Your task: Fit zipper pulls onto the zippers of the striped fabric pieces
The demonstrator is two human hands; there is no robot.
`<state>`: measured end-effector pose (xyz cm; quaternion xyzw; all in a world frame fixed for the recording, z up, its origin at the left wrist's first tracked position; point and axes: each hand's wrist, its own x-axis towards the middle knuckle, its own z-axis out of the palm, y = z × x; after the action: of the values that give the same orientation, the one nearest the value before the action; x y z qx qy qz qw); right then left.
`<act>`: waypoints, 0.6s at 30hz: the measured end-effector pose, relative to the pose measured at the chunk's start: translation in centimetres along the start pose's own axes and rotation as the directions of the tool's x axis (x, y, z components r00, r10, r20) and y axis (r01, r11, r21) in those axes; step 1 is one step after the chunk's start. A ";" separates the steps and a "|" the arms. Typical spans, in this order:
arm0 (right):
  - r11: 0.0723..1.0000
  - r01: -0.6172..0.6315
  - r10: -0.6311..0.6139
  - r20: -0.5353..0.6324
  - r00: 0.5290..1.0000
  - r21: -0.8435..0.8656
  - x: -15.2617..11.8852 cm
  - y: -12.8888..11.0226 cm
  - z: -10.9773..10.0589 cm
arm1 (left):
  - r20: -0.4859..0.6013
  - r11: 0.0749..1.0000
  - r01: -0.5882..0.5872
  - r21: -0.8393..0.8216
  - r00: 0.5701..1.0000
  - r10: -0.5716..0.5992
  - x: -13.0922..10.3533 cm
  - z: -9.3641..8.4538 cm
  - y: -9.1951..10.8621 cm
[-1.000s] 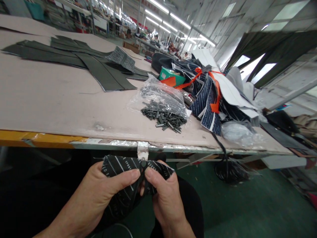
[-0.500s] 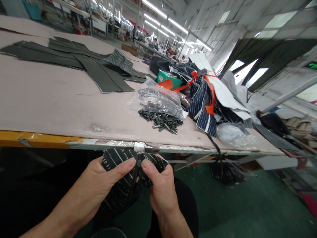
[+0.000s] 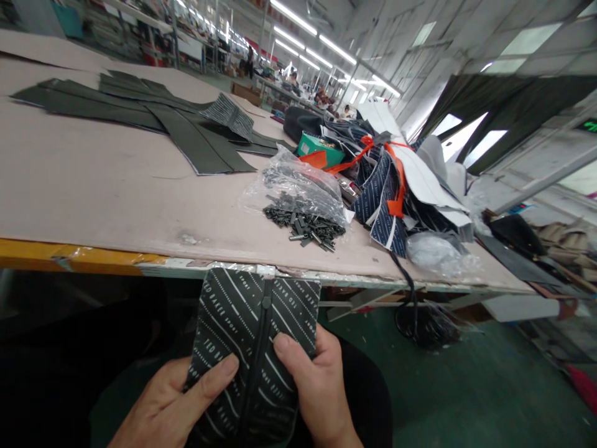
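Note:
A dark fabric panel [image 3: 228, 323] with white stripes and lettering hangs before me at the table's front edge. Down its middle runs a black zipper [image 3: 255, 367], with a zipper slider [image 3: 266, 302] near the upper end. My left hand [image 3: 180, 395] grips the panel's left edge, thumb on its face. On the opposite edge my right hand [image 3: 314, 379] is closed, thumb pressed beside the zipper. The fingers behind the fabric are hidden. Beyond the panel, a pile of small dark metal pieces [image 3: 303, 224], apparently zipper sliders, spills from a clear plastic bag [image 3: 303, 177] on the table.
Dark green fabric strips [image 3: 200, 146] lie on the table [image 3: 107, 199] at the left. To the right is a heap of navy printed pieces [image 3: 385, 205] tied with orange ribbon [image 3: 397, 180], beside a green box [image 3: 319, 147]. Black cord [image 3: 409, 280] hangs off the edge.
Both hands have slid down the panel, away from the slider at its top. The panel, bent and bunched before, is now spread flatter, with its printed face and zipper showing.

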<state>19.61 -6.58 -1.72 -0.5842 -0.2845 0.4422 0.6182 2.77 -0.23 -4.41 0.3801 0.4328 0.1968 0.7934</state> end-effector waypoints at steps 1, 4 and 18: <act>1.000 -0.005 0.005 -0.013 1.000 0.012 0.4 -0.3 0.2 | 0.004 1.000 0.015 -0.018 1.000 -0.015 0.2 0.2 0.5; 1.000 0.023 -0.023 -0.036 0.999 -0.003 2.4 -1.9 0.5 | -0.035 0.999 0.005 -0.048 0.999 -0.007 0.8 0.9 2.9; 0.890 0.163 -0.130 0.107 0.986 -0.425 3.4 -4.3 -1.3 | 0.087 0.966 -0.173 -0.194 0.977 0.193 -0.1 2.1 3.5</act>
<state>23.16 -3.90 1.74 -0.6665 -0.4419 0.3419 0.4935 4.54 0.98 -0.94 0.3529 0.3333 0.2883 0.8254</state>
